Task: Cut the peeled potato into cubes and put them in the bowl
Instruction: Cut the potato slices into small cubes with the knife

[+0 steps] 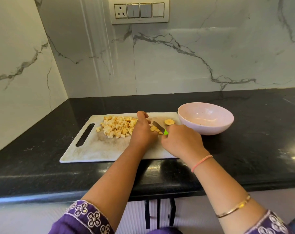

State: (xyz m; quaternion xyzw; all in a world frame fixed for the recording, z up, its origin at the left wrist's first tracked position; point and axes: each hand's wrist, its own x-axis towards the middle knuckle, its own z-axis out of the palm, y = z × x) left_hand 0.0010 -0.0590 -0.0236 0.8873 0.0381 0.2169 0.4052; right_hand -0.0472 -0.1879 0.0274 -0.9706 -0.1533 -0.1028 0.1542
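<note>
Head view: left hand (143,130) is curling its fingers onto the potato piece (154,128) mid cutting board (109,149). Right hand (182,142) is gripping the knife (157,126) by its green handle, w/ the blade pointing far-left across the piece. A 2nd slice (169,122) is waiting just beyond, cubes (118,126) are piling up left, and the bowl (206,118) is sitting right on the worktop (244,149), nearer the right hand w/ nothing btwn.

Purple sleeves (81,217) w/ white floral embroidery; R wrist pink band (201,162), gold bangle (234,207).
</note>
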